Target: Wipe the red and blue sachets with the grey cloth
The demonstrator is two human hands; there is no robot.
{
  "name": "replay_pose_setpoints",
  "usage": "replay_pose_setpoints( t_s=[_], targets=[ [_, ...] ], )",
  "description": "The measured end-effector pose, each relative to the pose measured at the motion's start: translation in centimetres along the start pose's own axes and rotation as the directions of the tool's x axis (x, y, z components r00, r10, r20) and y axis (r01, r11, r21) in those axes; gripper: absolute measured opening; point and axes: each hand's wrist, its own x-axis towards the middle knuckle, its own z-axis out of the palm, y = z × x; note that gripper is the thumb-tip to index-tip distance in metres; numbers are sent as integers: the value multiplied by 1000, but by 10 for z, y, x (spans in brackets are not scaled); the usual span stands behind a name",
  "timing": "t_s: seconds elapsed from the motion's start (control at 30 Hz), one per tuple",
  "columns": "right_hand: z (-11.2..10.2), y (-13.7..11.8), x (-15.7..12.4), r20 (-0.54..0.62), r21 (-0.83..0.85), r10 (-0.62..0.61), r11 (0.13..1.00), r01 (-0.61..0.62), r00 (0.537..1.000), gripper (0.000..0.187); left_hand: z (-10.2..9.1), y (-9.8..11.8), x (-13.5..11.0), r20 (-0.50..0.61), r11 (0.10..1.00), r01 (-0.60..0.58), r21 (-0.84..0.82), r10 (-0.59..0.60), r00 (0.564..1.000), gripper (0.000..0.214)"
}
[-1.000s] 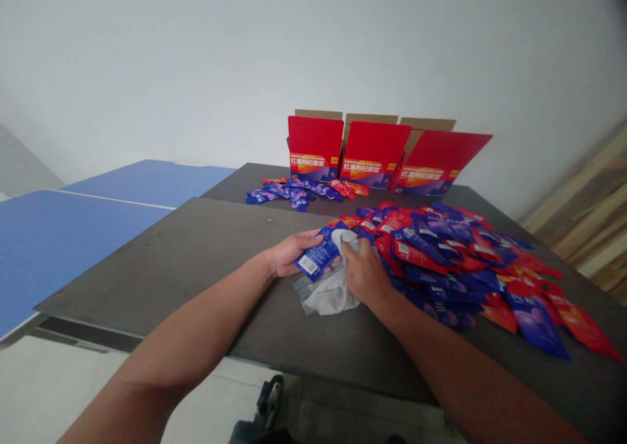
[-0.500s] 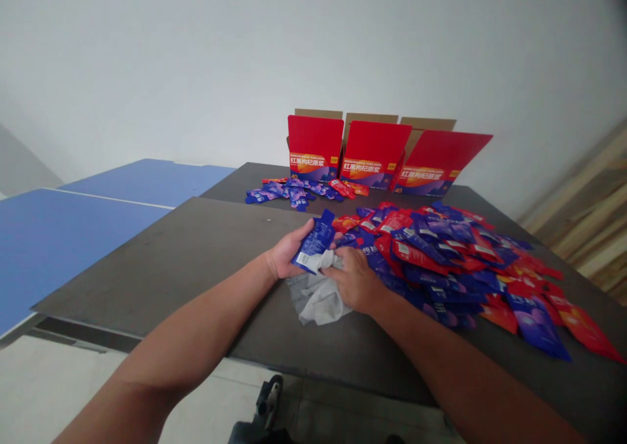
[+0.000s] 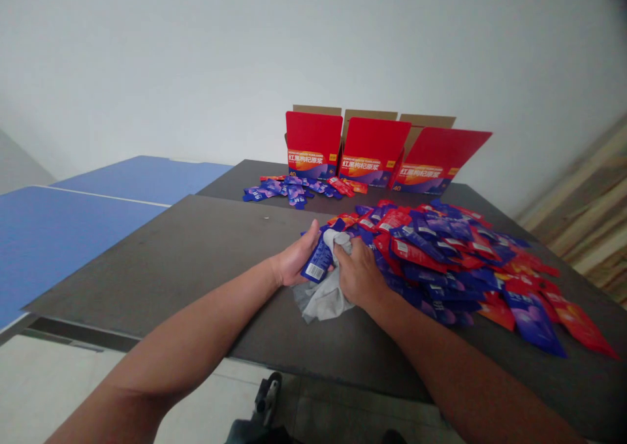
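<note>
My left hand (image 3: 296, 259) grips a blue sachet (image 3: 319, 262), whose barcode end points toward me. My right hand (image 3: 360, 275) is close beside it, pinching a grey cloth (image 3: 323, 300) around the sachet's upper end, which the cloth hides. The cloth's lower part hangs onto the dark tabletop (image 3: 196, 261) below both hands. Just right of my right hand, a large heap of mixed blue, purple and red sachets (image 3: 441, 261) spreads across the table.
Three open red cartons (image 3: 372, 150) stand at the far end, with a smaller group of sachets (image 3: 289, 191) in front of them. Blue table tops (image 3: 73, 235) lie to the left, wooden boards (image 3: 588, 235) lean at the right, and a dark wheeled object (image 3: 264, 411) sits on the floor.
The sachet has tilted from upright to leaning, with its barcode end lower. The cloth has shifted up around its top, and both hands have drawn closer together.
</note>
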Motion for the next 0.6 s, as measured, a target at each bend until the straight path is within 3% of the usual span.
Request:
replay_pose_setpoints(
  t_s=[0.13, 0.37, 0.47, 0.6],
  targets=[
    [3, 4, 3, -14, -13, 108, 994, -108, 994, 49, -4, -1, -1, -70, 999, 31, 37, -28, 997, 42],
    [8, 8, 3, -94, 42, 221, 975, -217, 971, 53, -5, 7, -4, 12, 999, 36, -40, -36, 999, 40],
    [7, 7, 1, -98, 61, 115, 992, -109, 989, 50, -7, 13, -4, 26, 994, 12, -110, -9, 1000, 48],
    [7, 3, -4, -35, 96, -163, 982, 165, 986, 41, -10, 17, -3, -1, 978, -21, -209, 21, 1000, 57]
  ],
)
